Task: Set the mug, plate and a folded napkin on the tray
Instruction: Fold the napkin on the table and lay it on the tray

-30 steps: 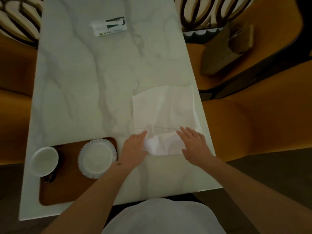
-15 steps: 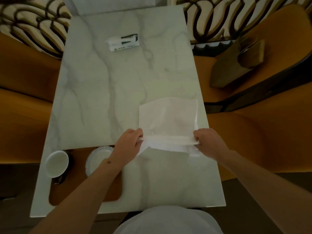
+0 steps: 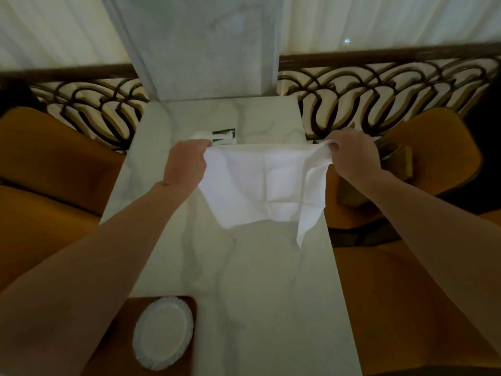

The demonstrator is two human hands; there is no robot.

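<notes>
A white napkin (image 3: pixel 260 185) hangs unfolded in the air above the marble table (image 3: pixel 260 280), its creases showing. My left hand (image 3: pixel 187 164) pinches its upper left corner. My right hand (image 3: pixel 352 156) grips the upper right corner, where the cloth bunches and a flap trails down. A white plate (image 3: pixel 162 335) with a patterned rim rests on the brown wooden tray (image 3: pixel 189 302) at the near left. My left forearm covers most of the tray. The mug is hidden from view.
A small white and green packet (image 3: pixel 223 135) lies on the far part of the table, half behind the napkin. Orange seats (image 3: pixel 54 169) flank the table on both sides. A brown object (image 3: pixel 398 161) sits on the right seat. A marble pillar (image 3: pixel 206 47) stands beyond.
Both hands have lifted the napkin off the table and spread it out in the air. The view has tilted upward, and the mug has gone out of sight.
</notes>
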